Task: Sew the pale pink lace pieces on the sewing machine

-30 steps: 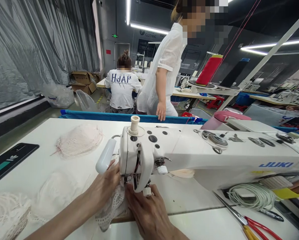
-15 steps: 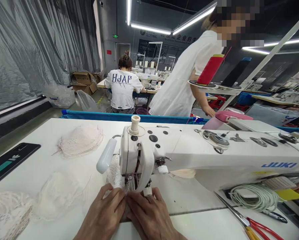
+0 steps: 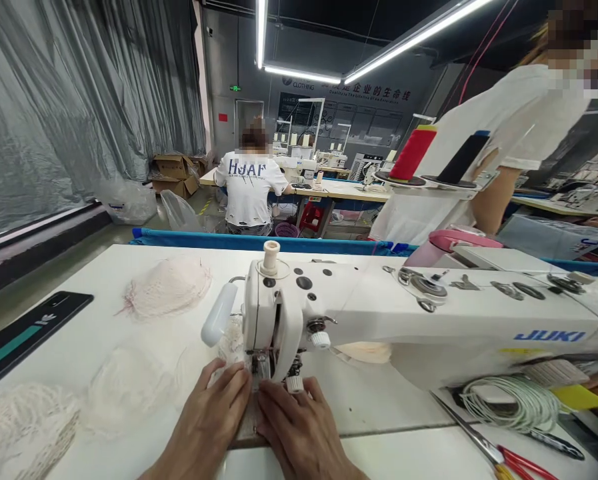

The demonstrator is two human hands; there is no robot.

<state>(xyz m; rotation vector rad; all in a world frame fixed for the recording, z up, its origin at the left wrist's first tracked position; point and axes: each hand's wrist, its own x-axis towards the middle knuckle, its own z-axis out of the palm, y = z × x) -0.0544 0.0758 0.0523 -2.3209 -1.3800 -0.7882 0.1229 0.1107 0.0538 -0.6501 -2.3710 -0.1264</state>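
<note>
White lace [image 3: 233, 343] lies under the head of a white sewing machine [image 3: 403, 307], left of the needle area. My left hand [image 3: 211, 410] rests just in front of the presser foot, its fingertips closed on the lace edge. Close beside it, my right hand [image 3: 301, 423] has its fingers bent and pressed together by the foot, below a white knob [image 3: 295, 385]. Whatever lies under the right fingers is hidden. A narrow gap separates the two hands, and the machine bed shows through it.
Pale lace cups [image 3: 169, 287] and a white lace piece [image 3: 26, 427] lie left, near a dark phone-like slab [image 3: 33, 333]. Scissors [image 3: 471, 430], red-handled cutters [image 3: 521, 463] and coiled cord [image 3: 511, 403] sit right. Behind are thread cones [image 3: 413, 153], a seated person [image 3: 249, 187] and a standing person [image 3: 479, 133].
My hands have drawn slightly apart at the fingertips, the left one shifting a little left. The standing person has moved right. The whole view has shifted slightly.
</note>
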